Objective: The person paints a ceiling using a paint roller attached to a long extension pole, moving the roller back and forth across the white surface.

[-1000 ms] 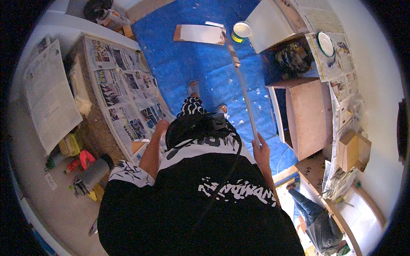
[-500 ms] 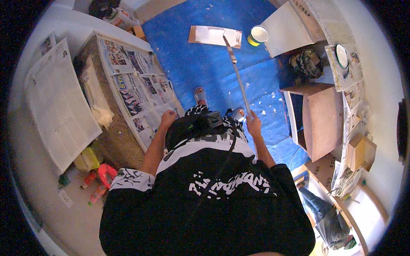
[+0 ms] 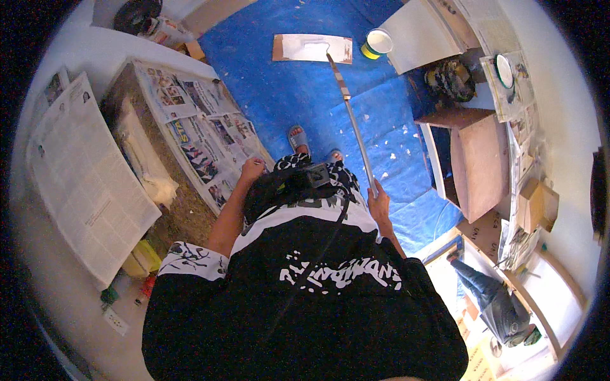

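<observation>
gripping a long silver pole [image 3: 359,136] near its lower end in the right hand [image 3: 379,203]. holding the left hand [image 3: 253,169] low in front of the body, loosely curled, just beside newspaper sheets [image 3: 210,127]; can't tell whether empty. up the pole: a brown-and-pale section, then a bent wire to a white roller head [image 3: 316,48]. roller head over a white-coated board [image 3: 289,47] with brown ends, contact too small to tell. board flat on blue sheeting [image 3: 305,105], well ahead of grey sandals [image 3: 297,140]. just right of board: a tub [image 3: 368,53] with yellow-green side, near a pale panel [image 3: 419,35]. farther right: wooden box [image 3: 480,168], upright, opening toward the sheeting; beyond it, a smaller cardboard box [image 3: 539,204]. lower right: another person [image 3: 499,308], in jeans and dark top.
</observation>
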`<control>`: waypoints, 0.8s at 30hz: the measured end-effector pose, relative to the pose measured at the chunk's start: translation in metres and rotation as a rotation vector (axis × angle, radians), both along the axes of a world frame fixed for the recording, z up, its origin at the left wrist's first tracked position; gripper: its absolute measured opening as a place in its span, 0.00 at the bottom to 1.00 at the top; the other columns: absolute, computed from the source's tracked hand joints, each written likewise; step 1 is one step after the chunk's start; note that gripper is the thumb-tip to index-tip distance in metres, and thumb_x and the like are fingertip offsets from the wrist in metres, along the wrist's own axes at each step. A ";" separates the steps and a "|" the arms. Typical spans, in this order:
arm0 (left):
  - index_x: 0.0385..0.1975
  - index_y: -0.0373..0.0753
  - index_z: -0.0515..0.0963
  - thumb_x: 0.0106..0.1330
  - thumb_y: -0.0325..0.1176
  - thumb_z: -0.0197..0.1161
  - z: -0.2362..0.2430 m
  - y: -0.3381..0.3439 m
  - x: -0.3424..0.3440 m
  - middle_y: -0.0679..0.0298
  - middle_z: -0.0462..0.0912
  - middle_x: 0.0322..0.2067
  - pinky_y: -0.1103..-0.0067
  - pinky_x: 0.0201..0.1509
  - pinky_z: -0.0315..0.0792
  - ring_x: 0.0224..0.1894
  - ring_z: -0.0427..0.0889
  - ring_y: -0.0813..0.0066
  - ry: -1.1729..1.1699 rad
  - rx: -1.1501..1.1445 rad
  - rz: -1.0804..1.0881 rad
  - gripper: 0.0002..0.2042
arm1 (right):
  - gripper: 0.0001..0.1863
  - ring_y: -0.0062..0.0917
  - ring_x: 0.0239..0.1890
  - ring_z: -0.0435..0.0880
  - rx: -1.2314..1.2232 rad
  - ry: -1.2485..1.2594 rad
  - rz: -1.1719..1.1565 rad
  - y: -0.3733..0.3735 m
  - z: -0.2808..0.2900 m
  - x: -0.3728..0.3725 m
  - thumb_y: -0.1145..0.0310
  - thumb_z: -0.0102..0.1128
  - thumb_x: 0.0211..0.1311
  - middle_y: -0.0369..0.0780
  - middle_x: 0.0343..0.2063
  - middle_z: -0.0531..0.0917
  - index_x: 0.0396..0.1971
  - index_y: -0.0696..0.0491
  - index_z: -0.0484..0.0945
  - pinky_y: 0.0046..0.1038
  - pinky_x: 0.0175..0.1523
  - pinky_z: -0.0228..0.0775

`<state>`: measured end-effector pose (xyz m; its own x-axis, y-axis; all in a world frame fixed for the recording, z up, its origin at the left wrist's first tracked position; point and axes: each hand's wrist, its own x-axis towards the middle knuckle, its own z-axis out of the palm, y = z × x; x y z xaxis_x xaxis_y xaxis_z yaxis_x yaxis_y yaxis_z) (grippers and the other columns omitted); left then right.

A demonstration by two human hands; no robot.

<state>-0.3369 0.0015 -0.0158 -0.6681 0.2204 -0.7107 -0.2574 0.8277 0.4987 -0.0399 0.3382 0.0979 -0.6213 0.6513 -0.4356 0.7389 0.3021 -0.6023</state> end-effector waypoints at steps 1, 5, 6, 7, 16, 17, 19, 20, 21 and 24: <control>0.32 0.35 0.78 0.53 0.35 0.60 0.003 0.001 0.003 0.59 0.82 0.24 0.77 0.31 0.75 0.24 0.82 0.72 0.008 -0.010 0.007 0.11 | 0.22 0.47 0.42 0.78 0.014 -0.022 0.014 0.002 -0.002 -0.004 0.64 0.52 0.58 0.55 0.40 0.78 0.52 0.57 0.69 0.39 0.45 0.70; 0.31 0.36 0.79 0.50 0.38 0.61 0.007 -0.003 0.015 0.59 0.82 0.24 0.76 0.35 0.75 0.24 0.81 0.70 0.003 0.014 0.055 0.13 | 0.23 0.46 0.38 0.80 0.132 0.045 0.097 0.027 -0.041 -0.023 0.63 0.53 0.57 0.55 0.36 0.79 0.52 0.57 0.69 0.39 0.43 0.71; 0.31 0.36 0.79 0.50 0.38 0.61 -0.007 -0.015 0.021 0.58 0.82 0.24 0.76 0.35 0.75 0.24 0.81 0.69 0.055 -0.028 -0.001 0.13 | 0.24 0.45 0.37 0.80 0.167 0.103 0.111 0.030 -0.054 -0.027 0.63 0.53 0.56 0.55 0.35 0.79 0.53 0.57 0.68 0.40 0.42 0.71; 0.31 0.37 0.79 0.49 0.39 0.61 -0.014 -0.026 0.026 0.58 0.82 0.24 0.75 0.35 0.74 0.25 0.81 0.68 0.105 -0.070 -0.053 0.13 | 0.24 0.46 0.36 0.80 0.128 0.089 0.096 0.032 -0.057 -0.033 0.63 0.53 0.56 0.55 0.34 0.79 0.52 0.57 0.69 0.40 0.41 0.72; 0.32 0.40 0.80 0.48 0.41 0.61 -0.068 -0.075 0.071 0.56 0.82 0.28 0.73 0.41 0.73 0.33 0.81 0.62 0.085 0.003 0.006 0.15 | 0.19 0.34 0.20 0.82 -0.302 -0.329 0.029 0.037 -0.064 0.014 0.57 0.57 0.56 0.46 0.20 0.80 0.32 0.62 0.73 0.32 0.25 0.74; 0.32 0.40 0.80 0.47 0.42 0.61 -0.069 -0.074 0.076 0.56 0.82 0.28 0.73 0.41 0.73 0.34 0.81 0.62 0.063 0.012 -0.015 0.15 | 0.20 0.32 0.18 0.81 -0.374 -0.317 0.019 0.041 -0.072 0.033 0.56 0.57 0.56 0.46 0.19 0.80 0.30 0.62 0.73 0.31 0.24 0.73; 0.32 0.40 0.80 0.47 0.42 0.61 -0.071 -0.071 0.085 0.56 0.82 0.30 0.73 0.42 0.72 0.34 0.81 0.61 0.027 0.028 -0.061 0.15 | 0.22 0.28 0.15 0.79 -0.523 -0.285 -0.007 0.039 -0.080 0.065 0.54 0.58 0.56 0.44 0.15 0.78 0.26 0.62 0.72 0.29 0.22 0.72; 0.31 0.40 0.80 0.47 0.42 0.61 -0.071 -0.069 0.088 0.56 0.82 0.30 0.73 0.42 0.72 0.34 0.81 0.61 0.054 0.026 -0.086 0.15 | 0.22 0.28 0.14 0.79 -0.510 -0.262 -0.026 0.037 -0.079 0.077 0.53 0.58 0.56 0.43 0.14 0.78 0.25 0.61 0.72 0.28 0.21 0.72; 0.31 0.39 0.80 0.47 0.42 0.61 -0.071 -0.068 0.091 0.56 0.82 0.30 0.73 0.42 0.72 0.34 0.81 0.61 0.082 0.024 -0.112 0.15 | 0.22 0.27 0.13 0.78 -0.498 -0.240 -0.044 0.035 -0.078 0.089 0.53 0.58 0.56 0.43 0.14 0.77 0.25 0.61 0.72 0.28 0.20 0.71; 0.31 0.38 0.80 0.48 0.42 0.61 -0.073 -0.072 0.102 0.55 0.82 0.29 0.72 0.40 0.72 0.33 0.81 0.61 0.106 0.048 -0.131 0.15 | 0.23 0.25 0.12 0.77 -0.531 -0.216 -0.144 0.025 -0.074 0.122 0.52 0.58 0.56 0.42 0.13 0.77 0.24 0.60 0.73 0.26 0.19 0.70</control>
<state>-0.2350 -0.0710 -0.0884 -0.7019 0.3424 -0.6246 -0.0933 0.8251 0.5572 0.0826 0.3633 0.0237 -0.4042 0.3808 -0.8317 0.8727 -0.1119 -0.4754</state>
